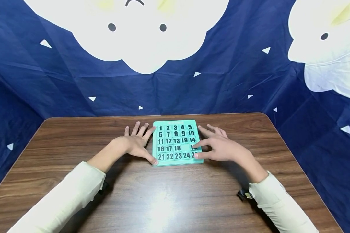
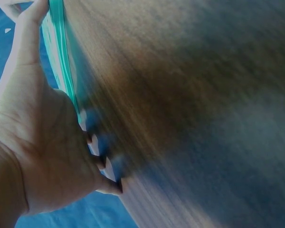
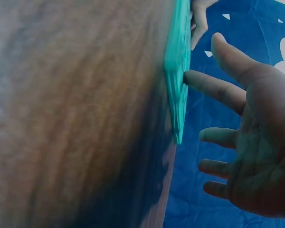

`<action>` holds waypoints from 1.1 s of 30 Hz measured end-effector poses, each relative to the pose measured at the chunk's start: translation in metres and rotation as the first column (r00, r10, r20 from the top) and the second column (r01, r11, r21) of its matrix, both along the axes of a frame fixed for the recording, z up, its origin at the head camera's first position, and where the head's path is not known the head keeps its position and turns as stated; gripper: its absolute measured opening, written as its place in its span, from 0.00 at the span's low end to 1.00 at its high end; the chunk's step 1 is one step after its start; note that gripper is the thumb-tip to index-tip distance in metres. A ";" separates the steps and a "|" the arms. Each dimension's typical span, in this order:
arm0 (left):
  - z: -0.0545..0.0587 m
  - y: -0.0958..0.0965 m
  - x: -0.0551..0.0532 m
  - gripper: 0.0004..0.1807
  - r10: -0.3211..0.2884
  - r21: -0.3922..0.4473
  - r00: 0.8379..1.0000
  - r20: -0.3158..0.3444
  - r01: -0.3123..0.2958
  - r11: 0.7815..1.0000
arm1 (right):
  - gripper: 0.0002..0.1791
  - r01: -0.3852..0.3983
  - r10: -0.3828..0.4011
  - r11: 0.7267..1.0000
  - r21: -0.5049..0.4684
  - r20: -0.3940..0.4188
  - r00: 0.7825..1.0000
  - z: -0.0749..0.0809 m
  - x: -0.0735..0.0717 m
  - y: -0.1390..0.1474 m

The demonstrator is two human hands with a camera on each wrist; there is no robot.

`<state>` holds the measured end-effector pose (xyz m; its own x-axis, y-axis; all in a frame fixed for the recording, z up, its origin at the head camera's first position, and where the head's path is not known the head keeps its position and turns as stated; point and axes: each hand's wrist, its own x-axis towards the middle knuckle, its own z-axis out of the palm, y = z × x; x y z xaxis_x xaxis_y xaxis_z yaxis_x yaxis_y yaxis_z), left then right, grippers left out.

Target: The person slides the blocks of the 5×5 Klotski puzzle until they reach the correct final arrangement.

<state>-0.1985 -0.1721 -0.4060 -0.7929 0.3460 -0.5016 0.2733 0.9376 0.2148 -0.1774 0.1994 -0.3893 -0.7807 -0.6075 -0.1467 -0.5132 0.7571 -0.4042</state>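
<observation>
A turquoise number sliding puzzle [image 1: 176,164] lies flat on the table with black-numbered tiles in five rows. One vacant space shows in the fourth row, right of tile 18. My left hand [image 1: 135,144] is spread along the puzzle's left side, its thumb at the lower left corner and index finger near the upper left edge. From the right, my right hand [image 1: 221,147] reaches over the puzzle. Its index fingertip touches the partly hidden last tile of the fourth row; the thumb hovers over the bottom right tile, covering part of its number. In the right wrist view the other fingers extend off the puzzle.
The brown wood-grain table [image 1: 128,200] extends around the puzzle, with a bright light reflection near its front. A dark blue cloth [image 1: 178,94] with white clouds and triangles hangs behind and beside it. Dark wrist straps [image 1: 242,195] show below the sleeves.
</observation>
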 end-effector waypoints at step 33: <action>-0.002 0.001 0.000 0.91 -0.006 -0.005 1.000 -0.018 0.006 1.000 | 0.37 -0.026 0.025 1.000 0.014 0.035 0.999 -0.008 -0.007 -0.014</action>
